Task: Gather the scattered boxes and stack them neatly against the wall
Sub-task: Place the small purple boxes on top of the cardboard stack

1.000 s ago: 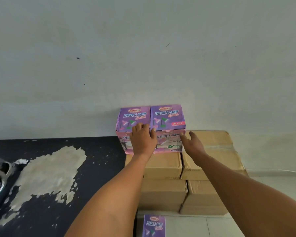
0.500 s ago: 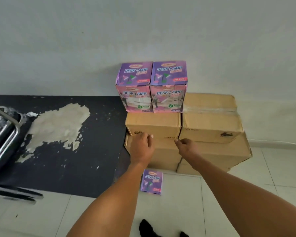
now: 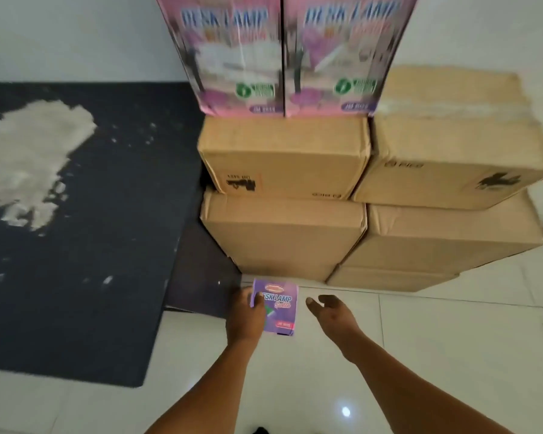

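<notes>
Purple cardboard now sits under the left hand (image 3: 244, 314): half a second ago both hands were up against the brown cartons, and they have since dropped to the floor, where the left one has reached the small desk lamp box (image 3: 276, 306) that lay untouched in front of the stack. The view has also closed in and tipped down, so the two desk lamp boxes on top, one on the left (image 3: 232, 54) and one on the right (image 3: 342, 51), now fill the upper edge and look blurred.

The floor (image 3: 420, 355) is pale glossy tile with a bright glint of light on it. Left of the gripping hand lies a black mat (image 3: 91, 261) with a large patch worn to a chalky beige. Just beyond the held box stand the brown cartons (image 3: 282, 233), two columns side by side against the white wall (image 3: 60, 36), the right column topped by a carton with crumpled tape.

The left hand reaches forward with its palm down, its fingers curled over the near left edge of the small box and its thumb lying on the printed top, so it grips the box, which rests on the tile just in front of the lowest carton. The right hand (image 3: 333, 311) hangs just right of the box, clear of it, palm turned inward, fingers loosely bent and holding nothing.
</notes>
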